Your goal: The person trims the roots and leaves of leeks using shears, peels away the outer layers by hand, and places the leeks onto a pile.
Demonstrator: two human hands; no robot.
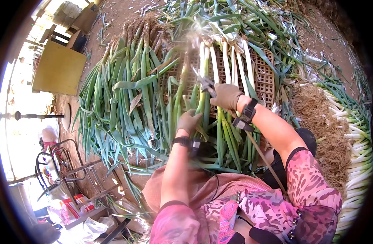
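Observation:
My left hand [189, 121], in a brownish glove, is closed round the green stalk of a leek [179, 97] near the middle of the view. To its right my right hand [227, 96], gloved too, grips a grey air-gun-like tool [207, 84] with a thin nozzle pointing up and left. A hose [263, 156] runs down from near the right wrist. Above the nozzle a whitish spray or debris blurs the leek's root end. Several leeks with bare white shafts [226, 61] lie on a brown plastic lattice crate [263, 77] beside and beyond my right hand.
A big heap of untrimmed leeks [125, 89] lies on the left. Loose leaves [251, 18] are strewn at the top. Rows of white leeks [357, 162] with brown roots [316, 122] line the right. A yellow board [58, 68] and a metal frame [79, 173] stand far left.

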